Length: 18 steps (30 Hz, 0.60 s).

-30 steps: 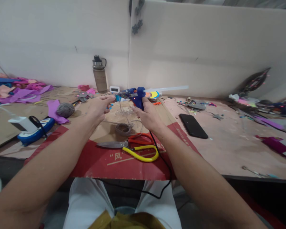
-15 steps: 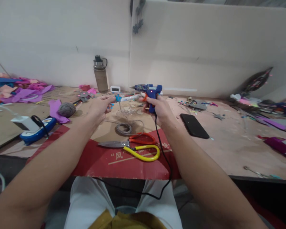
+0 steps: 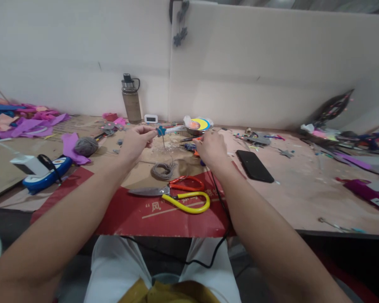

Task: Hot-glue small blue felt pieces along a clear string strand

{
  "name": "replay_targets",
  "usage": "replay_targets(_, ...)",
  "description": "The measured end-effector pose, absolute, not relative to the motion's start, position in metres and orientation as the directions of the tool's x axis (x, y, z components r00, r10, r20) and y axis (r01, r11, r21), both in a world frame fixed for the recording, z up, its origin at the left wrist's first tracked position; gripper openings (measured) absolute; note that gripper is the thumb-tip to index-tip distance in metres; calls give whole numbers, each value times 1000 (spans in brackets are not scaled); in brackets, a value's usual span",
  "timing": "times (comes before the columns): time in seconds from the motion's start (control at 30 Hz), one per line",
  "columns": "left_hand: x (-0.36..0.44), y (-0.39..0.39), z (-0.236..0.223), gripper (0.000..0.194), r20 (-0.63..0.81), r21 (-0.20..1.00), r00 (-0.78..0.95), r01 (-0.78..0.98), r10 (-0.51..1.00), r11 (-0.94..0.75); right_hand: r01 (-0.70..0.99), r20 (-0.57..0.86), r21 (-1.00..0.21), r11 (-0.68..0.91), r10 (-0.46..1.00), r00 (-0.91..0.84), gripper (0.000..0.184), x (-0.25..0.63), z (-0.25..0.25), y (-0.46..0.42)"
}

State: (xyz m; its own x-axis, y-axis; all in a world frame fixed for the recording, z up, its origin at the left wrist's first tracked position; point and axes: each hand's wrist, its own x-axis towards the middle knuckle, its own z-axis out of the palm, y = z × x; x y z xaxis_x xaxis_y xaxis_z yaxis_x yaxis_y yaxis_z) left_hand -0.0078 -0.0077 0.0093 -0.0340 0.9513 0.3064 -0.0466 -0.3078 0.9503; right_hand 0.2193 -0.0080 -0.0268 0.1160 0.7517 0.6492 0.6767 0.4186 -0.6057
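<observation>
My left hand (image 3: 142, 139) pinches a small blue star (image 3: 161, 131) with a thin cord hanging below it. My right hand (image 3: 212, 147) is bent over a dark pointed tool (image 3: 189, 139) with a red part near the fingertips; whether the fingers grip it is hidden. Beneath the right hand lies a glue gun (image 3: 188, 147), its nozzle to the left and its handle partly covered. In front of the hands are a coil of grey cord (image 3: 162, 171) and scissors (image 3: 189, 208) with one red and one yellow handle.
A metal bowl (image 3: 194, 130) with a yellow-and-blue round thing stands behind my right hand. To the right lies a black phone (image 3: 255, 166). On the left are grey yarn (image 3: 86, 146), a blue power strip (image 3: 47, 174) and purple scraps. A bottle (image 3: 132, 101) stands against the wall.
My right hand has put the glue gun down on the table and moved over the dark pointed tool. The left hand still holds the blue star, now turned more face-on.
</observation>
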Motion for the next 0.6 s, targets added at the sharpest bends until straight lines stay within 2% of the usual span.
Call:
replay_targets(0.07,-5,-10,9,10,327,944,-37,-17,944,-328,648,671,-617,446,728,137,16,195,-15,-18)
replay_targets(0.13,-1,-13,9,11,329,944,-27,-12,944,-329,479,624,-715,510,774,107,24,172,-8,-24)
replay_targets(0.2,3,-16,8,12,311,950,-9,-26,950,-311,280,528,-820,499,849,34,29,156,-7,-25)
replay_targets(0.3,8,-18,6,14,261,963,59,-78,964,-256,114,436,-889,442,897,-75,16,151,-10,-22)
replay_targets(0.37,8,-18,4,15,228,971,144,-103,963,-215,95,433,-894,439,898,-74,11,156,-11,-19)
replay_targets(0.47,6,-17,5,17,190,979,263,-122,946,-162,109,434,-894,435,900,-39,14,166,-9,-18)
replay_targets(0.6,1,-17,10,21,151,984,313,-136,938,-114,185,473,-856,482,876,-95,14,175,-6,-19)
